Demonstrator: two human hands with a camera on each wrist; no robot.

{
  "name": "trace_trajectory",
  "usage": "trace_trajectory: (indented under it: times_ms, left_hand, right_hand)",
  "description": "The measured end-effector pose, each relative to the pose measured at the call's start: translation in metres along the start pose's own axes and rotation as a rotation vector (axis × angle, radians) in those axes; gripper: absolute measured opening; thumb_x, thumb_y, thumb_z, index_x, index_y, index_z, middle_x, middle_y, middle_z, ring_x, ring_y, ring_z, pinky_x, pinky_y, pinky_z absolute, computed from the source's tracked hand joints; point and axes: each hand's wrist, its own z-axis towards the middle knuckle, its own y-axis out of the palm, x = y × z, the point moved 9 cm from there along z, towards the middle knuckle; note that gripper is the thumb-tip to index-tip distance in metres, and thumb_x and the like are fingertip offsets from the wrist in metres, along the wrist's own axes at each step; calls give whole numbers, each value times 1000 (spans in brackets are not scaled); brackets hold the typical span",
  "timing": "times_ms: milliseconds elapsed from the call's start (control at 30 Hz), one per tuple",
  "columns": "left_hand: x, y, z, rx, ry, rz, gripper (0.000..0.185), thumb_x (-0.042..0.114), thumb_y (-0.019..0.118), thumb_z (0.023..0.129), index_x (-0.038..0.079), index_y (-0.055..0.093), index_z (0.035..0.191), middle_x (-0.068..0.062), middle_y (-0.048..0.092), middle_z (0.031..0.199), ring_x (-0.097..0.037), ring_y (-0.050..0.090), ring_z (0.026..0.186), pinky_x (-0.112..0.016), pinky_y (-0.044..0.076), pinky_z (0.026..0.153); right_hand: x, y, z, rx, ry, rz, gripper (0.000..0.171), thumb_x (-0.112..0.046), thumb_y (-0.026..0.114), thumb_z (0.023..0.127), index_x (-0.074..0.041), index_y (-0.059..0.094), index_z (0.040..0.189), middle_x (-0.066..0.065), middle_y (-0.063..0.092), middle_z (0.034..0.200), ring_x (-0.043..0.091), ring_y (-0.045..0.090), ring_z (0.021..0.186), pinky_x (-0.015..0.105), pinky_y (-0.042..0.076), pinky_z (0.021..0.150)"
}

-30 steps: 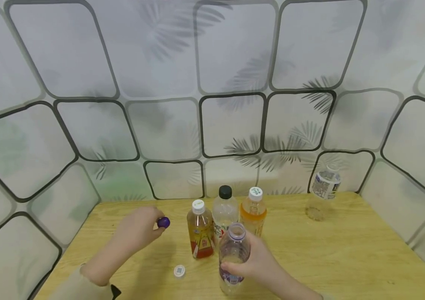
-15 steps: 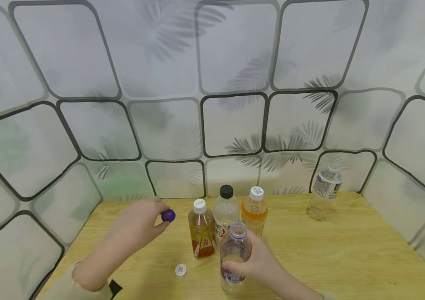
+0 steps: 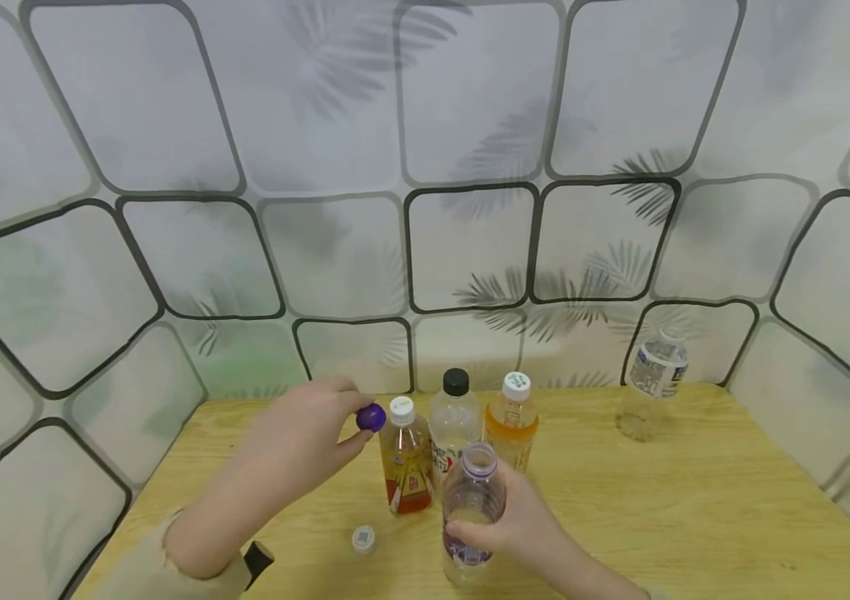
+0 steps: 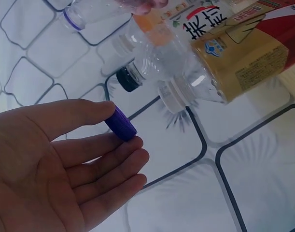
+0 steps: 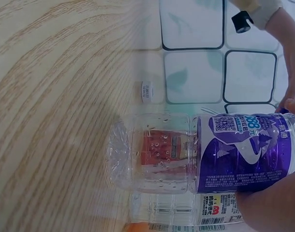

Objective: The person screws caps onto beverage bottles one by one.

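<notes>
Between thumb and fingertips, my left hand [image 3: 305,437] pinches a purple bottle cap [image 3: 371,417], held in the air left of the white-capped tea bottle [image 3: 407,467]. The left wrist view shows the ridged side of the cap [image 4: 120,123] against the thumb tip, other fingers extended. My right hand [image 3: 511,521] grips a clear plastic bottle [image 3: 465,500] with a purple label [image 5: 244,152]. Its purple-rimmed mouth [image 3: 479,458] is uncapped, and it stands upright at the front of the group. Water drops cling inside its wall in the right wrist view.
Behind the held bottle stand a black-capped clear bottle [image 3: 455,421] and a white-capped bottle with an orange band [image 3: 512,425]. A loose white cap [image 3: 363,539] lies on the wooden table [image 3: 695,517]. An uncapped clear bottle [image 3: 652,387] stands at the back right.
My left hand has moved right and slightly up with the purple cap, up to the tea bottle's side. My right hand keeps its grip on the clear bottle, which has stayed in place.
</notes>
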Motion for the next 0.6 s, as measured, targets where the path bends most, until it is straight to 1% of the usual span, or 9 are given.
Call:
trace_trajectory:
  times_ms: [133, 233, 333, 467, 600]
  left_hand:
    - [15, -4, 6, 21, 30, -14, 23, 20, 87, 88, 13, 81, 109, 5, 71, 91, -10, 65, 81, -29, 57, 71]
    - [27, -7, 10, 48, 71, -22, 22, 20, 88, 88, 13, 81, 108, 5, 72, 92, -11, 67, 83, -28, 58, 73]
    - [39, -10, 13, 75, 128, -31, 22, 20, 88, 88, 11, 82, 106, 4, 73, 92, -11, 68, 83, -27, 60, 74]
    - [53, -9, 18, 87, 192, -45, 24, 21, 88, 88, 10, 81, 108, 2, 74, 93, -11, 67, 83, -24, 60, 74]
    - [64, -6, 20, 81, 226, -49, 23, 22, 87, 89, 13, 81, 110, 4, 72, 93, -10, 65, 83, -23, 59, 74]
  right_hand:
    - [-1, 0, 0, -1, -2, 7, 58, -12, 85, 86, 9, 57, 133, 29, 68, 128, 1, 71, 109, 22, 59, 97]
    - [-2, 0, -1, 0, -9, 7, 57, -12, 85, 87, 9, 58, 132, 29, 68, 127, 1, 71, 109, 22, 59, 96]
    - [-2, 0, 0, 0, -26, 7, 54, -11, 85, 87, 8, 58, 130, 31, 68, 125, 1, 71, 108, 23, 60, 96]
    - [-1, 1, 0, -2, -39, 13, 55, -10, 85, 86, 9, 58, 130, 34, 67, 124, 2, 71, 108, 23, 61, 96]
    - [0, 0, 0, 11, -8, -4, 60, -13, 86, 86, 9, 57, 133, 30, 68, 127, 0, 70, 108, 21, 59, 95]
